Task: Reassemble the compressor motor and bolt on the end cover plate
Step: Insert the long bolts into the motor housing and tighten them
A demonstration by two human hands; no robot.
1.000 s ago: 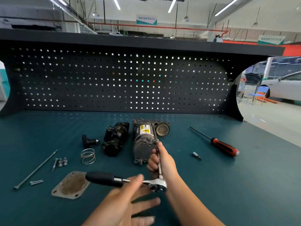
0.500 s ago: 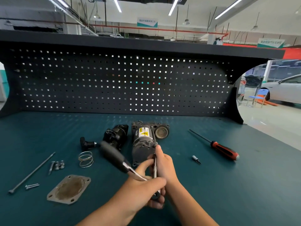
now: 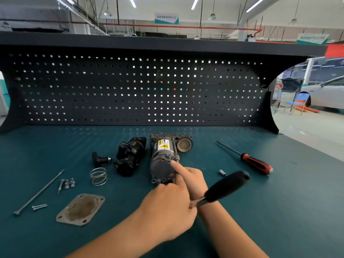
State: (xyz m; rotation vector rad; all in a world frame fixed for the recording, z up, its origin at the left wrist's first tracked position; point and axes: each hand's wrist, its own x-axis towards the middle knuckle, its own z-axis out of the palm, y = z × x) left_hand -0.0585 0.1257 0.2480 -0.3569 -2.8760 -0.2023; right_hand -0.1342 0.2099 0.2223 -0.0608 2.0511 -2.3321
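Gripping one black-handled ratchet (image 3: 226,186), the left hand (image 3: 167,207) overlaps the right hand (image 3: 193,180), whose straight index finger touches one motor (image 3: 162,162) mid-bench; whether its hidden fingers hold anything, I cannot tell. One cover plate (image 3: 81,209), one spring (image 3: 98,176) and two screws (image 3: 39,207) lie to the left.

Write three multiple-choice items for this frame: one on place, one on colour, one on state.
1. Where is the end cover plate?
A. flat on the bench, left of the motor
B. bolted onto the motor
C. balanced on top of the motor

2. The screwdriver handle is
A. blue and yellow
B. red and black
C. plain green

3. The ratchet is
A. lying on the bench
B. standing upright alone
C. gripped by the left hand

Key:
1 A, the plate lies apart from the motor, at the near left.
2 B, the grip shows red and black parts.
3 C, its shaft runs into the left hand and its black handle sticks out to the right.
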